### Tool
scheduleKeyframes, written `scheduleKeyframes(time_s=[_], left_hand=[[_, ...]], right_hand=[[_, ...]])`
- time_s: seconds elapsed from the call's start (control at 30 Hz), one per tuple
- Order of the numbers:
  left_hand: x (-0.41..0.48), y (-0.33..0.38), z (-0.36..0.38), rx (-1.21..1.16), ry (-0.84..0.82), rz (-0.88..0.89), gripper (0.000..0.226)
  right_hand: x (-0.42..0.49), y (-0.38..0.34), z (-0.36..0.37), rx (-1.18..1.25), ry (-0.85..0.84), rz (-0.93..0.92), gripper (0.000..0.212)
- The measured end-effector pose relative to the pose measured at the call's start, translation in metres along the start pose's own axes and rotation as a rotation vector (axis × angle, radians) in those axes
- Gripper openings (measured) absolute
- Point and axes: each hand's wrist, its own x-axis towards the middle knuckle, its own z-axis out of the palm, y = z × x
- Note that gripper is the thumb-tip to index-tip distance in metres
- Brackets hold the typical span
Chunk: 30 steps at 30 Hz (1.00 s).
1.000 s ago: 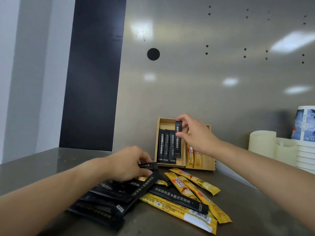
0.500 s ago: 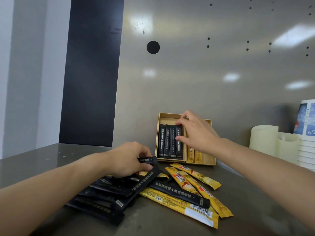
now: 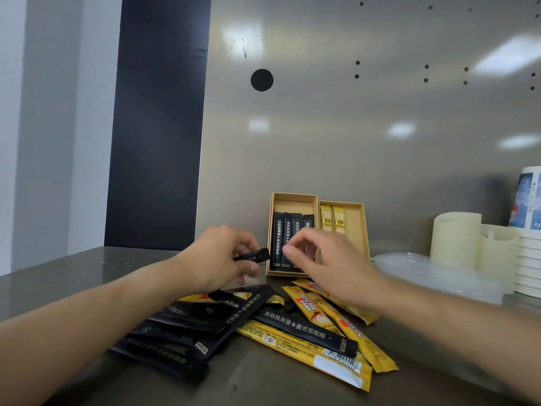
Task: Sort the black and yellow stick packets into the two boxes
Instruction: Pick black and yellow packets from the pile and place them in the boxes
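Two tan open boxes stand side by side at the back of the steel counter. The left box holds several black stick packets; the right box holds two yellow packets. A loose pile of black packets and yellow packets lies in front. My left hand pinches one black packet, lifted above the pile and pointing right. My right hand hovers just right of that packet's tip, fingers loosely curled, holding nothing, and it hides the boxes' lower parts.
Cream cylindrical containers and a stack of paper cups stand at the right, with a clear plastic lid lying before them. A steel back wall rises behind the boxes. A dark panel stands at the left.
My right hand let go of the black packet in the left box and drew back toward me. My left hand lifted a black packet off the pile toward the right hand.
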Motion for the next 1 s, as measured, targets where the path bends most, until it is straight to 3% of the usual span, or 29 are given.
scheduleKeyframes(time_s=[0.2, 0.37, 0.47, 0.57, 0.77, 0.87, 1.0], left_hand=[[-0.003, 0.005, 0.003, -0.007, -0.032, 0.105, 0.036], [-0.003, 0.009, 0.006, 0.008, -0.039, 0.135, 0.027], [-0.002, 0.007, 0.001, 0.039, 0.020, 0.105, 0.008], [-0.002, -0.001, -0.006, 0.085, 0.075, 0.058, 0.011], [0.001, -0.003, -0.010, -0.207, 0.025, 0.003, 0.017], [0.001, -0.003, -0.009, -0.246, 0.024, -0.009, 0.023], [0.000, -0.001, -0.005, -0.294, 0.000, 0.013, 0.034]], right_hand=[[-0.011, -0.002, 0.017, 0.262, 0.019, 0.043, 0.019], [-0.016, -0.003, 0.016, 0.280, 0.033, -0.012, 0.012], [-0.018, -0.003, 0.014, 0.322, 0.085, 0.065, 0.010], [-0.017, 0.000, 0.010, 0.413, 0.139, 0.174, 0.012], [-0.013, 0.003, 0.010, 0.610, 0.134, 0.308, 0.016], [-0.014, 0.001, 0.008, 0.686, 0.129, 0.314, 0.017], [-0.015, 0.001, 0.009, 0.630, 0.108, 0.306, 0.011]])
